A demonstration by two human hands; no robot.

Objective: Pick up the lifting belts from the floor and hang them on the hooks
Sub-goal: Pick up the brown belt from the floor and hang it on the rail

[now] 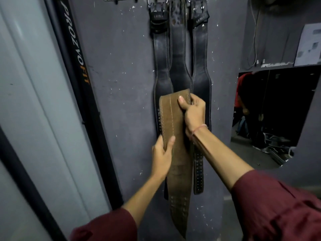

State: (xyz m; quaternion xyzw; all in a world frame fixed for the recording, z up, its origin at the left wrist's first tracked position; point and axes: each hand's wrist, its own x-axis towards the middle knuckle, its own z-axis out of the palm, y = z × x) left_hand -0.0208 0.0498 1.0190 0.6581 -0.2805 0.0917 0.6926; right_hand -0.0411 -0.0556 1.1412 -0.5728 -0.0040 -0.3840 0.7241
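Currently brown belt (175, 136) upright, folded top upward; left hand (162, 156), right hand (192, 113) fingers gripping it

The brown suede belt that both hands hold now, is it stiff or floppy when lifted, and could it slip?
The brown suede belt is probably fairly stiff: its top edge stands above the right hand without drooping. The tail hangs nearly straight below the left hand, so it likely bends only gently. Its matte, napped surface suggests good grip, so slipping seems unlikely.
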